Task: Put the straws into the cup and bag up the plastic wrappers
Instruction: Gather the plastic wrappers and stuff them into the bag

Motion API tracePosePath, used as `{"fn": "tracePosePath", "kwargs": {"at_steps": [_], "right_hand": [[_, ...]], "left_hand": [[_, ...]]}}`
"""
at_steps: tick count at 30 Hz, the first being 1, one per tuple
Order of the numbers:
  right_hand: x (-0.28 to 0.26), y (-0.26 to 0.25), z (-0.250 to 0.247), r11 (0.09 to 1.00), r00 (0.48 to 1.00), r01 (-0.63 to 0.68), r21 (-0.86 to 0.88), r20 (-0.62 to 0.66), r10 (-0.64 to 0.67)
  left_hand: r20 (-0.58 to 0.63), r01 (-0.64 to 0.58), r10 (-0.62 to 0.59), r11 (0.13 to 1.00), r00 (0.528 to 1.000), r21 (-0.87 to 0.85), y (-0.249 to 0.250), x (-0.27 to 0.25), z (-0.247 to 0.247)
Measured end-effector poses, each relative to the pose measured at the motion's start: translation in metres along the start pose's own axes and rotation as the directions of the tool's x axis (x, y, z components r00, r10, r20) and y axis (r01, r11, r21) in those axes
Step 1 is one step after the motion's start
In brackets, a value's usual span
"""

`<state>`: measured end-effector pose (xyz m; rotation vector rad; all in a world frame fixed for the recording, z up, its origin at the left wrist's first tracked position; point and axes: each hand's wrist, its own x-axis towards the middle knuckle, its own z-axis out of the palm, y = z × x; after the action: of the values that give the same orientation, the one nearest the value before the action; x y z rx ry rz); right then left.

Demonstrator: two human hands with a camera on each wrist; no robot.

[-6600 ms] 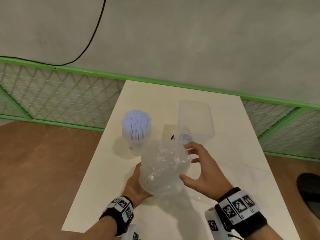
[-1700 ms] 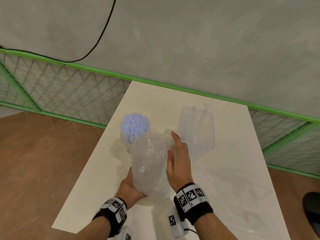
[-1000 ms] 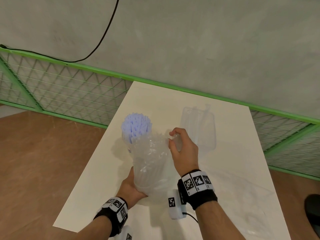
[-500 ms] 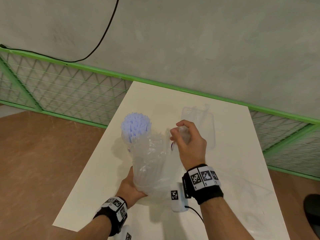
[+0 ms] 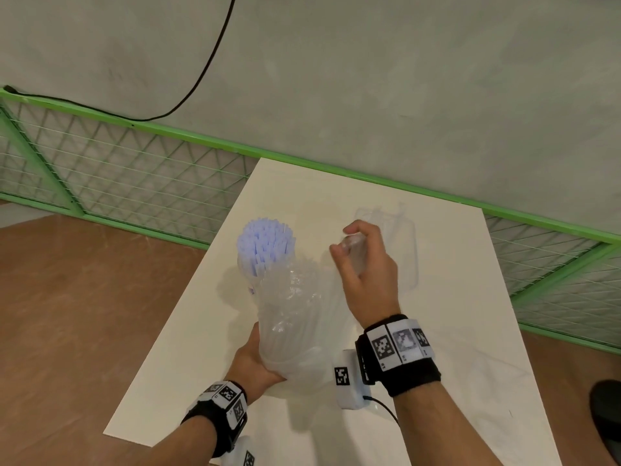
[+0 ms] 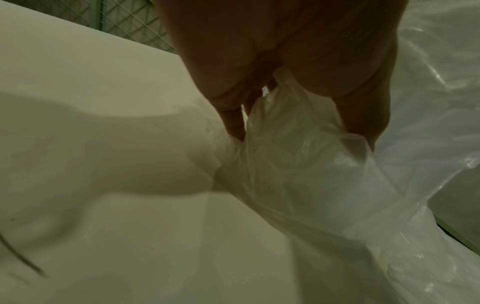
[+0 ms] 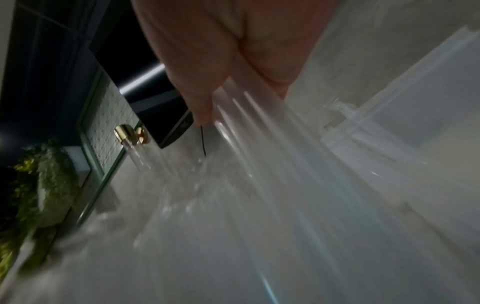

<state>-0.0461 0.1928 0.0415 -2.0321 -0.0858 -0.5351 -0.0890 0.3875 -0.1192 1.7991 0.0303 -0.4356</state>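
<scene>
A clear plastic bag (image 5: 295, 317) stuffed with crumpled wrappers stands on the white table (image 5: 453, 348). My left hand (image 5: 255, 361) grips its lower end; in the left wrist view the fingers (image 6: 358, 107) pinch the gathered film (image 6: 298, 144). My right hand (image 5: 361, 264) is raised beside the bag's top, fingers curled round a stretched strip of the clear film (image 7: 285, 164). Behind the bag, a clear cup (image 5: 245, 267) holds a bunch of pale blue straws (image 5: 265, 243).
A clear plastic box (image 5: 396, 243) stands behind my right hand near the table's far side. A green mesh fence (image 5: 134, 183) runs behind and beside the table, below a grey wall. A black cable (image 5: 201, 72) hangs on the wall.
My right hand has closed on the bag's top film and pulled it up and to the right, away from the bag. The left hand has kept its hold on the bag's lower end.
</scene>
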Motion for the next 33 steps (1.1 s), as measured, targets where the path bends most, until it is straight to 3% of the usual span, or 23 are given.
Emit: {"fn": "tracePosePath", "kwargs": {"at_steps": [4,7,11,13,15,20,23,24,26,27,29,31,33], "right_hand": [[0.011,-0.004,-0.005,1.0,1.0,0.014,0.002,0.009,-0.014],[0.026,-0.021,-0.025,0.995,0.985,0.036,0.091,-0.171,-0.02],[0.073,-0.059,-0.09,0.941,0.909,0.275,0.196,-0.37,-0.189],[0.101,-0.066,-0.119,0.915,0.876,0.358,0.188,-0.407,-0.259],[0.123,-0.056,-0.131,0.912,0.878,0.366,0.185,-0.395,-0.272],[0.145,0.03,-0.114,0.972,0.968,0.152,0.18,-0.223,-0.11],[0.134,0.077,-0.103,0.994,0.998,-0.028,-0.102,-0.052,0.023],[0.129,0.094,-0.1,0.965,0.992,-0.091,-0.246,0.06,0.108],[0.121,0.119,-0.098,0.868,0.913,-0.168,-0.468,0.258,0.316],[0.121,0.125,-0.098,0.835,0.882,-0.17,-0.523,0.298,0.366],[0.126,0.125,-0.096,0.8,0.87,-0.144,-0.583,0.31,0.383],[0.131,0.116,-0.089,0.785,0.875,-0.005,-0.619,0.377,0.303],[0.133,0.108,-0.078,0.751,0.821,0.174,-0.637,0.515,0.246]], "left_hand": [[-0.005,0.0,0.0,1.0,1.0,-0.002,0.0,-0.001,0.0],[-0.007,-0.005,0.005,1.0,1.0,-0.017,-0.001,-0.002,0.0],[0.003,-0.003,0.003,1.0,1.0,-0.025,-0.002,-0.002,0.0],[-0.011,0.007,-0.007,1.0,1.0,-0.027,-0.002,-0.002,-0.001],[-0.018,0.007,-0.007,1.0,1.0,-0.023,-0.003,-0.002,-0.001],[-0.015,-0.008,0.007,0.999,1.0,-0.034,-0.009,-0.003,-0.001],[-0.015,-0.018,0.018,0.999,1.0,-0.035,-0.009,-0.004,-0.001],[-0.016,-0.018,0.017,0.999,1.0,-0.037,-0.008,-0.004,-0.001],[-0.019,-0.013,0.012,0.999,1.0,-0.042,-0.007,-0.004,-0.001],[-0.021,-0.011,0.01,0.999,1.0,-0.043,-0.008,-0.004,-0.001],[-0.026,-0.004,0.003,0.999,1.0,-0.053,-0.009,-0.003,-0.001],[-0.034,0.002,-0.004,0.998,0.999,-0.059,-0.011,-0.002,-0.001],[-0.036,0.013,-0.016,0.998,0.999,-0.066,-0.012,-0.002,-0.001]]}}
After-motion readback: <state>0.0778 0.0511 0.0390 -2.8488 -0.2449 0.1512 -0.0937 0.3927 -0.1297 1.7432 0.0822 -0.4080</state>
